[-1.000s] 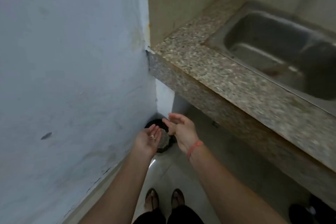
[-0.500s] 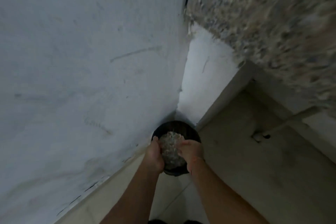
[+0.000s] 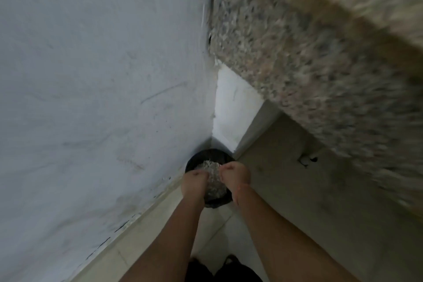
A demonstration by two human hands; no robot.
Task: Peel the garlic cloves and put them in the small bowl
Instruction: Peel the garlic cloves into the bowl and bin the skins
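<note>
Painted wall (image 3: 91, 75) and pale tiled floor (image 3: 297, 190) meet in a corner, and a black bin (image 3: 206, 154) stands on the floor right in that corner. A speckled stone worktop (image 3: 320, 52), blurred, overhangs above and to the right of the bin.

Contents: the bin holds a heap of pale, flaky scraps (image 3: 212, 170), probably garlic skins, though blur prevents confirmation.

Hands: the left hand (image 3: 194, 182) and right hand (image 3: 235, 175) are both directly over the bin, close together but apart, with fingers curled downward. Whether either holds anything cannot be told.

Task items: no garlic cloves and no small bowl are visible near the bin or anywhere in view, so their position cannot be stated.

Handling assessment, as judgement only: cloves are small, light and firm, and tolerate a firm pinch. The skin is dry, thin and brittle and tears in flakes, so it is best started at the root end, with the clove held by its sides. Peeled cloves turn tacky and may cling to fingertips. Loose skins weigh almost nothing and drift, so they should be released low over the bin.
</note>
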